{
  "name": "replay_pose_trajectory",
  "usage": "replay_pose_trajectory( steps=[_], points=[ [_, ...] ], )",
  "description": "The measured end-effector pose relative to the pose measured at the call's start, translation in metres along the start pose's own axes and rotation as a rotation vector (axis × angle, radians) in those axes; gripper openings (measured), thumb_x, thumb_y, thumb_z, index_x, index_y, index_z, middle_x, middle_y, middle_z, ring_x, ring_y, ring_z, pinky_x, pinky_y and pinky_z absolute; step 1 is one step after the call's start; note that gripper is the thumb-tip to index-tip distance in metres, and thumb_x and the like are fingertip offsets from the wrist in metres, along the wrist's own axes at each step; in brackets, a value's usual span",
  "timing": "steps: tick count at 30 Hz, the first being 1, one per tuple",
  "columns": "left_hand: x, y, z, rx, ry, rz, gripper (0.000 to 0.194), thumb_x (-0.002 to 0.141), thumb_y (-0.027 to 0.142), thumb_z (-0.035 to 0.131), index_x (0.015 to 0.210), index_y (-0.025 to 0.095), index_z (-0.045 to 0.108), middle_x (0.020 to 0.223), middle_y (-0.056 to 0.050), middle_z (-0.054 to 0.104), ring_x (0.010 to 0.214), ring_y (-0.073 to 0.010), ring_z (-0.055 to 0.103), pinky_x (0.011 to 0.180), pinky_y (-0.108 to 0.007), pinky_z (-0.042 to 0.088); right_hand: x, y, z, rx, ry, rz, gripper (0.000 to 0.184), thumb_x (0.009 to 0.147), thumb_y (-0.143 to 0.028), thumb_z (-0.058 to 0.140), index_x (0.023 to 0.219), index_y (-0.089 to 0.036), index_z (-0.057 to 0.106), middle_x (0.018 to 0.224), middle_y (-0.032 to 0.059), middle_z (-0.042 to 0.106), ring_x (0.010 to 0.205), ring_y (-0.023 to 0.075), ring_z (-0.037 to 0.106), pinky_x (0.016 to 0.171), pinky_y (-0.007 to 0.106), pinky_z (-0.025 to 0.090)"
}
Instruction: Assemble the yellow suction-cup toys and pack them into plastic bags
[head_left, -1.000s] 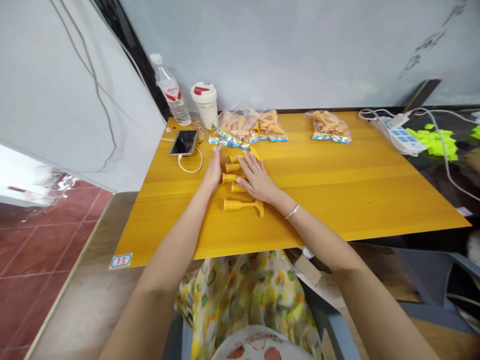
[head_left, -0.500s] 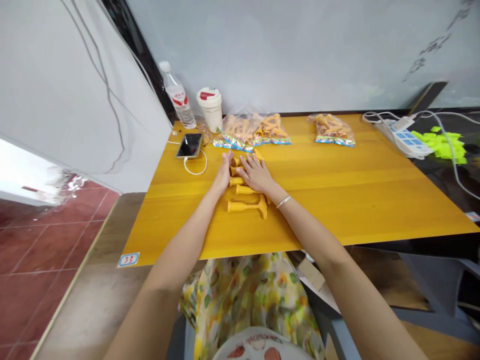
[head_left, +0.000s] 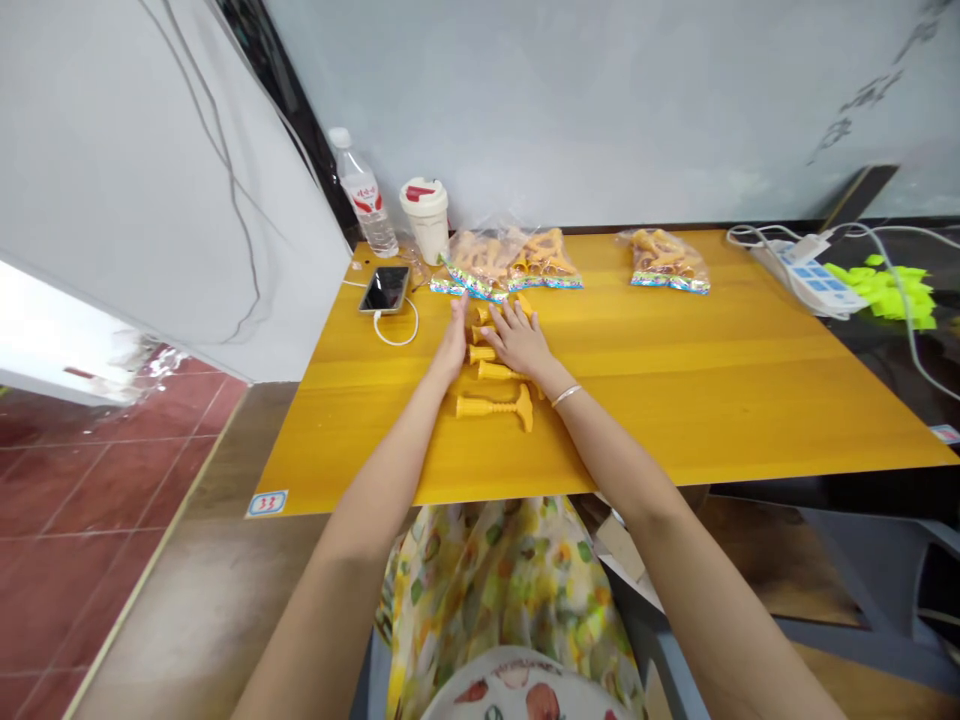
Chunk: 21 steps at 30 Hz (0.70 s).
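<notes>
Several yellow toy hammers lie roughly in a column on the table, handles pointing left. The nearest toy hammer (head_left: 491, 406) lies apart from the rest, its head to the right. My left hand (head_left: 453, 342) stands on edge beside the handle ends of the farther hammers, fingers stretched forward. My right hand (head_left: 519, 345) lies flat over those hammers with fingers spread, hiding most of their heads. Between my hands, handle ends such as this yellow handle (head_left: 482, 354) show. Whether the left hand touches them I cannot tell.
Behind the hammers are clear bags of yellow toys (head_left: 544, 258), and another bag (head_left: 666, 260) lies farther right. A phone (head_left: 385, 289) on a white cable, a lidded cup (head_left: 427, 222) and a water bottle (head_left: 367, 205) stand left. A power strip (head_left: 814, 280) lies at right.
The view has shifted slightly. My right hand stays over the hammers and my left hand at their handle ends. The handles between them show a little more evenly lined up.
</notes>
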<state>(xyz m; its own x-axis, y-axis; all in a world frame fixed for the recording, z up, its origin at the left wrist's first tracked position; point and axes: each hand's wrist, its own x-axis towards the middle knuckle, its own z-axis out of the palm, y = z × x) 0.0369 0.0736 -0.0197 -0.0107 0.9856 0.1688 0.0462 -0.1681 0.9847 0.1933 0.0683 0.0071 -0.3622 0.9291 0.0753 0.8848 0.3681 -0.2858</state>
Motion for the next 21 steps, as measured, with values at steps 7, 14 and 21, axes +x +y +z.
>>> replay_pose_trajectory(
  steps=[7,14,21],
  points=[
    [-0.059,0.016,-0.015,0.015,0.137,-0.101,0.083,0.09,0.077,0.003,0.152,0.034,0.037,0.166,0.0,0.025,0.154,-0.0183,0.016,0.128,-0.043,0.014,-0.03,-0.021,-0.013,0.073,-0.024,-0.054,0.071,0.103,-0.059,0.02,0.16,-0.016,0.023,0.167,0.016,0.015,0.155,0.0344,0.007,0.121,0.062,0.011],
    [-0.079,0.025,0.021,-0.048,0.151,-0.245,0.08,0.094,0.072,0.003,0.153,0.03,0.037,0.165,-0.001,0.024,0.154,-0.0173,0.018,0.128,-0.038,0.017,-0.044,-0.036,-0.008,0.079,-0.08,-0.049,0.072,0.103,-0.058,0.024,0.159,-0.014,0.025,0.167,0.0155,0.011,0.155,0.0333,0.008,0.122,0.06,0.012],
    [-0.069,0.026,0.033,-0.017,0.133,-0.26,0.082,0.093,0.072,0.001,0.156,0.029,0.031,0.167,0.0,0.017,0.155,-0.0182,0.013,0.128,-0.036,0.02,-0.039,-0.028,-0.007,0.086,-0.053,-0.044,0.069,0.104,-0.056,0.024,0.159,-0.014,0.027,0.168,0.0149,0.012,0.155,0.0319,0.008,0.123,0.059,0.01]
  ],
)
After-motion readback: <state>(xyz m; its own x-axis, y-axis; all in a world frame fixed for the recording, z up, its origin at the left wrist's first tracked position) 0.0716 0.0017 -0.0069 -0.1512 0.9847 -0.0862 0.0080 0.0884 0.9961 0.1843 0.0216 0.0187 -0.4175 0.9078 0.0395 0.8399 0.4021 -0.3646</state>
